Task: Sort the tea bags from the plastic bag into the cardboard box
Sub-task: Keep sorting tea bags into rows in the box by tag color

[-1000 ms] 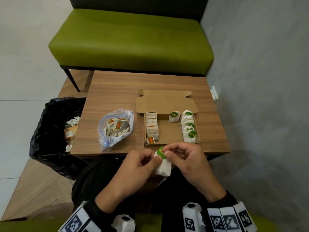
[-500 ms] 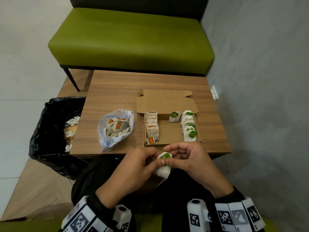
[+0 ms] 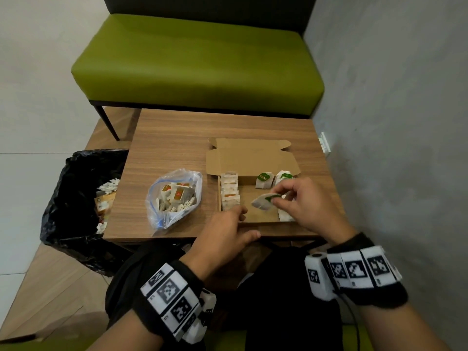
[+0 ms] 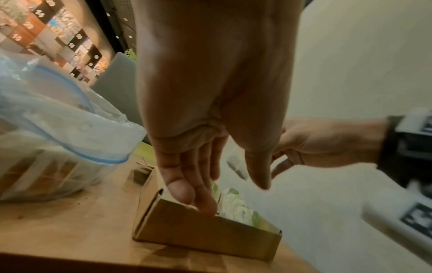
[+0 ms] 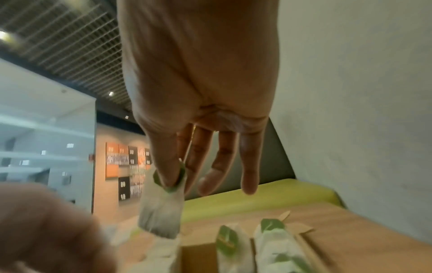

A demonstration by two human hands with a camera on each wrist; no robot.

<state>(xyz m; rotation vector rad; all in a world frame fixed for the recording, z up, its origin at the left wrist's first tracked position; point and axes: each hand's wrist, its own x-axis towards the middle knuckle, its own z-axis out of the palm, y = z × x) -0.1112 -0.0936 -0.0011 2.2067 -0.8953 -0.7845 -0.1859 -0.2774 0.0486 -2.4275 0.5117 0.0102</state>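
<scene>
An open cardboard box (image 3: 255, 216) lies on the wooden table, with a row of orange-tagged tea bags (image 3: 230, 192) along its left wall and green-tagged ones (image 3: 285, 178) along its right. My right hand (image 3: 274, 198) pinches a white tea bag with a green tag (image 3: 263, 201) by thumb and forefinger above the box's middle; the bag hangs from the tag (image 5: 163, 208) in the right wrist view. The straight fingers of my left hand (image 3: 243, 220) rest on the box's front wall (image 4: 205, 238). The clear plastic bag (image 3: 174, 198) with several tea bags lies left of the box.
One green-tagged tea bag (image 3: 264, 179) stands apart at the back of the box. A black bin bag (image 3: 76, 198) holding wrappers hangs left of the table. A green bench (image 3: 197, 64) stands behind, and a grey wall (image 3: 392, 122) runs close along the right.
Both hands have moved forward from my lap to the box. The left hand let go of the tea bag and now touches the box's front; the right carries the bag alone.
</scene>
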